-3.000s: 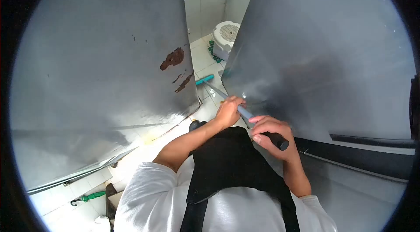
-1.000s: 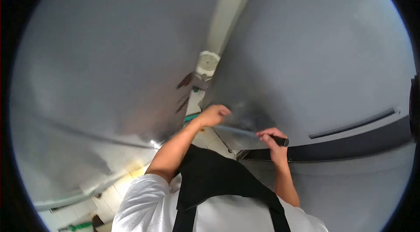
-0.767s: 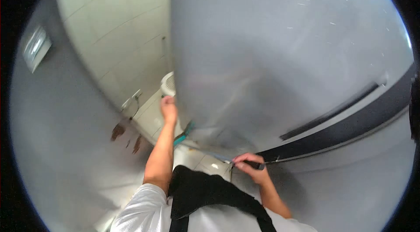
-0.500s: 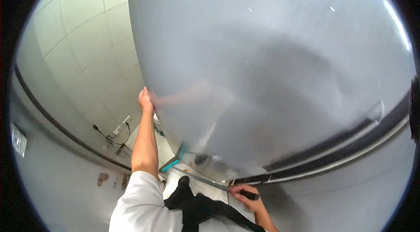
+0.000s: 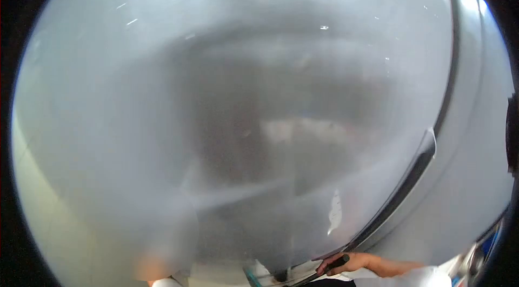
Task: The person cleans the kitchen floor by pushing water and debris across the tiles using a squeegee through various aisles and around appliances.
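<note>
A large, shiny grey metal door [image 5: 303, 87] fills most of the view close in front of me. At the bottom right, my right hand [image 5: 340, 266] is closed around the black grip end of a long-handled floor squeegee [image 5: 307, 281]. A teal edge of its head [image 5: 251, 277] shows low at the bottom of the view. At the bottom left, my left hand [image 5: 153, 268] is a blurred patch against the door surface above a white sleeve; its fingers cannot be made out.
A dark seal strip [image 5: 400, 192] runs along the door's right side, with a loose curled end partway up. Beyond it stands a grey panel [image 5: 465, 179]. Cluttered items [image 5: 481, 257] show at the lower right. Pale wall [image 5: 32, 189] lies at the left edge.
My view has swung and come closer to the door, which now covers the tiled wall. My left hand, earlier on the door's edge, appears lower and blurred. The right hand still holds the squeegee.
</note>
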### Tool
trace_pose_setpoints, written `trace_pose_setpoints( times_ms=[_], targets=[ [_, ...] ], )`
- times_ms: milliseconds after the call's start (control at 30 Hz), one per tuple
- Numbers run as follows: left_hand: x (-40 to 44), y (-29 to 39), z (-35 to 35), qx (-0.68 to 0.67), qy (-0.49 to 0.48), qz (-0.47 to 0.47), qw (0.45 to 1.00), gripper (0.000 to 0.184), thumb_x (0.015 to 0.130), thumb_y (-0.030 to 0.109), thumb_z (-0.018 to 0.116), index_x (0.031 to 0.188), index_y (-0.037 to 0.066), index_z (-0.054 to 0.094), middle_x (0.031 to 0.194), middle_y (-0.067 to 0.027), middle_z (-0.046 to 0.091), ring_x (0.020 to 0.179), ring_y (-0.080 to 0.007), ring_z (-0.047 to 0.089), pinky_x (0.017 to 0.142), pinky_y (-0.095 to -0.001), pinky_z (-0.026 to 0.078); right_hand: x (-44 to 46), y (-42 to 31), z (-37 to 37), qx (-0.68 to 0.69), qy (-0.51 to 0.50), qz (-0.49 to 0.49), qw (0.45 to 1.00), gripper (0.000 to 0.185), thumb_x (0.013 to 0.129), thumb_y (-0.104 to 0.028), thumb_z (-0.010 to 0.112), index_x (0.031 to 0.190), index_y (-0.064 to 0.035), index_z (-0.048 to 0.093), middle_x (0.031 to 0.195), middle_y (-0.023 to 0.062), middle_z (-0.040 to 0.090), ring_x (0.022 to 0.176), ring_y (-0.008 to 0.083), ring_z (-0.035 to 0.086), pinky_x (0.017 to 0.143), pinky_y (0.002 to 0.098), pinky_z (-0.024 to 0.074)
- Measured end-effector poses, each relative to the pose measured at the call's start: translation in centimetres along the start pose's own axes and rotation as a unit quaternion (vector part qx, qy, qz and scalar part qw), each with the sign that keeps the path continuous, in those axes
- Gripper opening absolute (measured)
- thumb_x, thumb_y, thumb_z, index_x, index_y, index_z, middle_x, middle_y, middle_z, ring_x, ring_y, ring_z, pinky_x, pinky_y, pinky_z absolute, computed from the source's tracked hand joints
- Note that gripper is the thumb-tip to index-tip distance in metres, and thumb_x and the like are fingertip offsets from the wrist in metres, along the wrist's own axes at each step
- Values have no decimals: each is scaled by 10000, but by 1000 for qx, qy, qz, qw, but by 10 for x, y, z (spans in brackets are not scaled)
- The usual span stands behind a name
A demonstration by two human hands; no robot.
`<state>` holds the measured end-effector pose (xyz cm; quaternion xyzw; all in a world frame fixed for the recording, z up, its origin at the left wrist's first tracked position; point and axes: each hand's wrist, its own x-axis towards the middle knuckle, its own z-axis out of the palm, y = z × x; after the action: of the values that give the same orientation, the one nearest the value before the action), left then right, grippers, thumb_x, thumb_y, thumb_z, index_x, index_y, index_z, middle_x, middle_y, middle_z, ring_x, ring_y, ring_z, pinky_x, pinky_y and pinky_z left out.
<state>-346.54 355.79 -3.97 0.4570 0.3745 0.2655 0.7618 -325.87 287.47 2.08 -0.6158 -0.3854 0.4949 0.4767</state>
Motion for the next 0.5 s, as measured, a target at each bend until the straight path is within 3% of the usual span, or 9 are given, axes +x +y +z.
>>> trace_pose_setpoints(
  times_ms=[133, 233, 267, 400, 500],
  targets=[
    [-1, 25, 6, 57, 20, -34, 998, 490, 923, 406, 652, 1159, -22, 629, 1040, -108, 695, 877, -271, 660, 728, -403, 527, -1, -2, 24, 45, 28, 38, 998, 328, 959, -141, 622, 1277, -60, 640, 1274, 60, 646, 1201, 169, 561, 1074, 327, 402],
    [9, 27, 30, 89, 21, -50, 995, 495, 919, 409, 655, 1157, -24, 630, 1044, -113, 697, 882, -276, 663, 730, -406, 528, 0, 6, -3, 60, 43, -5, 997, 329, 949, -110, 612, 1270, -47, 645, 1279, 71, 645, 1185, 169, 571, 1061, 324, 417],
    [8, 31, 9, 94, 22, -58, 994, 496, 918, 410, 656, 1156, -25, 631, 1046, -115, 697, 883, -277, 664, 731, -407, 528, 9, -2, 27, 33, 49, -14, 998, 328, 939, -89, 610, 1261, -45, 655, 1267, 74, 654, 1175, 170, 580, 1061, 327, 421],
    [15, 27, 8, 110, 16, -72, 991, 503, 914, 413, 661, 1154, -28, 633, 1051, -122, 700, 890, -284, 668, 733, -410, 529, 23, -5, 35, 19, 57, -10, 998, 318, 933, -77, 608, 1244, -42, 668, 1242, 69, 670, 1164, 173, 591, 1057, 330, 426],
    [0, 0, 49, 124, 22, -76, 989, 508, 911, 416, 665, 1152, -30, 634, 1055, -127, 701, 894, -289, 671, 735, -413, 530, -20, 37, -9, 64, 75, -11, 995, 305, 931, -71, 615, 1228, -32, 674, 1209, 72, 684, 1159, 174, 596, 1048, 326, 433]
  ],
)
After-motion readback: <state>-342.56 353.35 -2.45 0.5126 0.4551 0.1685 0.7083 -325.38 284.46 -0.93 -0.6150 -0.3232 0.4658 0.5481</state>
